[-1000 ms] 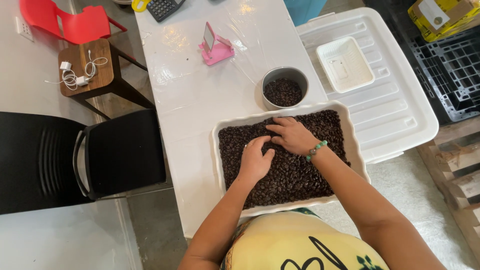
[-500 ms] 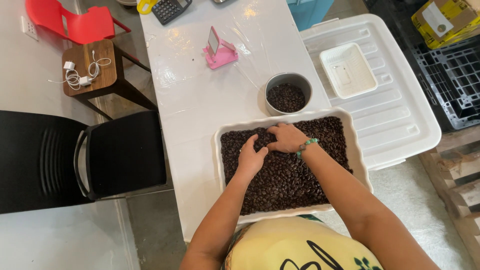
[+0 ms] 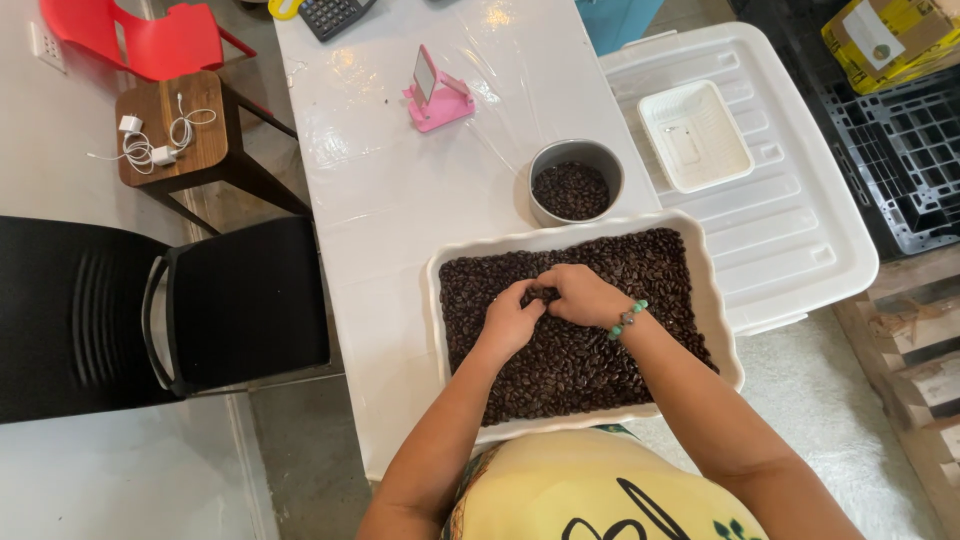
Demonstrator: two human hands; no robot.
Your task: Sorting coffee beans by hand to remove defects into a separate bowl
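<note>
A white rectangular tray [image 3: 718,300] full of dark roasted coffee beans [image 3: 640,270] lies on the white table in front of me. My left hand [image 3: 508,322] and my right hand [image 3: 582,297] rest on the beans in the tray's left middle, fingertips meeting and curled over a small clump of beans. A green bead bracelet [image 3: 627,317] circles my right wrist. Just beyond the tray stands a grey round bowl [image 3: 575,182] partly filled with beans.
A pink phone stand [image 3: 435,88] and a calculator [image 3: 332,14] sit farther up the table. To the right, a large white bin lid [image 3: 790,210] carries a small white tray [image 3: 694,135]. A black chair [image 3: 150,310] and a wooden stool [image 3: 175,135] stand left.
Both hands slid a little toward me over the beans and their fingers closed together, from lying flatter and spread to pinching at a clump between them.
</note>
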